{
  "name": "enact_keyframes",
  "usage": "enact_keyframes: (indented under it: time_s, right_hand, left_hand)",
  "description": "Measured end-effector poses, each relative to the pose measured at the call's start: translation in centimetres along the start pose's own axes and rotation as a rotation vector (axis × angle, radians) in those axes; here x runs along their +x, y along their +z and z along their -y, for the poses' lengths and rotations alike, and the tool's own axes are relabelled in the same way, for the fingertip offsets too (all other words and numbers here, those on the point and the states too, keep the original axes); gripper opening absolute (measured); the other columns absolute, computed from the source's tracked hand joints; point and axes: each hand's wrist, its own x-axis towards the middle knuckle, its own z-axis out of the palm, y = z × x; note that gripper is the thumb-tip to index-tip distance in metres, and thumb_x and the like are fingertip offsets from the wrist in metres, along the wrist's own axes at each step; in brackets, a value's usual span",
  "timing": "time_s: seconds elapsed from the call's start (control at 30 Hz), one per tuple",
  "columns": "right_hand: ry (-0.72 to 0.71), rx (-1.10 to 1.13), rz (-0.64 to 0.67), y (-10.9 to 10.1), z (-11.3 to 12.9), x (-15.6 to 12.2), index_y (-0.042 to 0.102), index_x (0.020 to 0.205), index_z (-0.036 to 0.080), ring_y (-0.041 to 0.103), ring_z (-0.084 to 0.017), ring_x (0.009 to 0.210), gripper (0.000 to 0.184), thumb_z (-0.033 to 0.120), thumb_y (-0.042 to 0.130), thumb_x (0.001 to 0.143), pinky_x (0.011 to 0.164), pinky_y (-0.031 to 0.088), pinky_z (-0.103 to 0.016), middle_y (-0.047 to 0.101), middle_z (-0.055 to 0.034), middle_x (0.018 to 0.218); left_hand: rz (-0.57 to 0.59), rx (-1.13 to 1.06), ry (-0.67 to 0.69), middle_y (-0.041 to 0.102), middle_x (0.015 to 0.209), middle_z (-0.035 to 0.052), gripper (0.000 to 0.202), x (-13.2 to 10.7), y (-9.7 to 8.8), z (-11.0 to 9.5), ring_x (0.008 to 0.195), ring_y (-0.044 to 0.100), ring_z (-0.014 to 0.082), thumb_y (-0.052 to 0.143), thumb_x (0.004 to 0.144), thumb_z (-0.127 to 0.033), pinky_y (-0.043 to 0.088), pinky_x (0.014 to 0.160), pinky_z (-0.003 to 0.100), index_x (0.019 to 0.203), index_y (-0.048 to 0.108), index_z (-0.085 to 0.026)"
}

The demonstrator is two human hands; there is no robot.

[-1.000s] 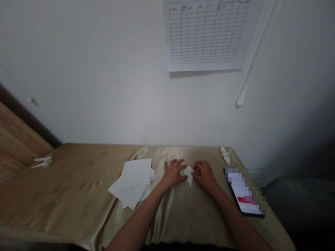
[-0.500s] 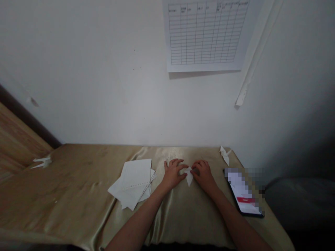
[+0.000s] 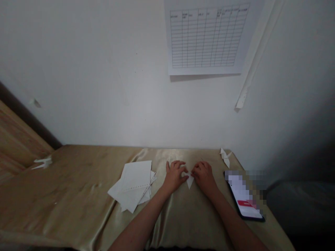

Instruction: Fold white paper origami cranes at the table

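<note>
Centrally, between your two hands and near the middle of the table, sits the small white folded paper piece [image 3: 189, 183], its narrow point directed toward the near side. Principal risk: its creases could drift out of line, since you control it only by its edges, and unequal pressure from the two sides would probably skew the point. A second hazard is the support: the gold, satin-like tablecloth [image 3: 183, 223] shows wrinkles to the left and may slide or give under a firm press, leaving a soft fold. A tear at the tip seems possible if you pull both sides apart.

Pose: your left hand [image 3: 173, 177] comes in from the near left, thumb and forefinger at the paper's left edge, the other fingers spread toward the far side; whether that thumb and forefinger truly grip, you cannot tell from this view. Your right hand [image 3: 204, 177] is more bunched, its fingertips pinching the right edge. Your left forearm passes just beside the stack of loose white paper sheets [image 3: 137, 174], so a leftward sweep of the elbow could scatter them.
</note>
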Motion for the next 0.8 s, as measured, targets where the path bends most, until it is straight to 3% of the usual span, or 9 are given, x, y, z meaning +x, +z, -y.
enact_keyframes:
  time_s: [0.27,0.47,0.8]
  right_hand:
    - [-0.127,-0.121,0.028,-0.4,-0.4,-0.3,0.074,0.083,0.032,0.049,-0.022,0.114,0.015,0.020,0.066,0.085,0.116,0.012,-0.055,0.066,-0.0002,0.100]
    - [-0.213,-0.190,0.079,-0.7,-0.1,-0.3,0.074,0.088,0.033,0.050,-0.022,0.117,0.018,0.019,0.063,0.087,0.117,0.001,-0.061,0.069,0.0013,0.095]
    - [-0.158,-0.120,0.127,-1.1,0.4,-0.6,0.073,0.101,0.034,0.052,-0.022,0.117,0.028,0.015,0.056,0.090,0.116,-0.003,-0.065,0.069,-0.0018,0.092]
  left_hand:
    - [0.028,0.027,0.012,0.055,0.141,-0.0035,0.008,-0.2,0.0,0.5,0.135,0.038,0.0283,0.071,0.084,-0.038,0.004,0.113,0.069,0.091,0.073,-0.034]
    - [0.052,0.047,-0.012,0.049,0.147,-0.0040,0.019,-0.5,-0.3,0.6,0.137,0.036,0.0310,0.072,0.082,-0.040,0.007,0.111,0.073,0.101,0.071,-0.040]
    - [0.062,0.086,-0.010,0.049,0.146,-0.0038,0.026,-0.8,-0.2,0.4,0.138,0.034,0.0306,0.069,0.085,-0.040,0.008,0.111,0.072,0.110,0.068,-0.045]
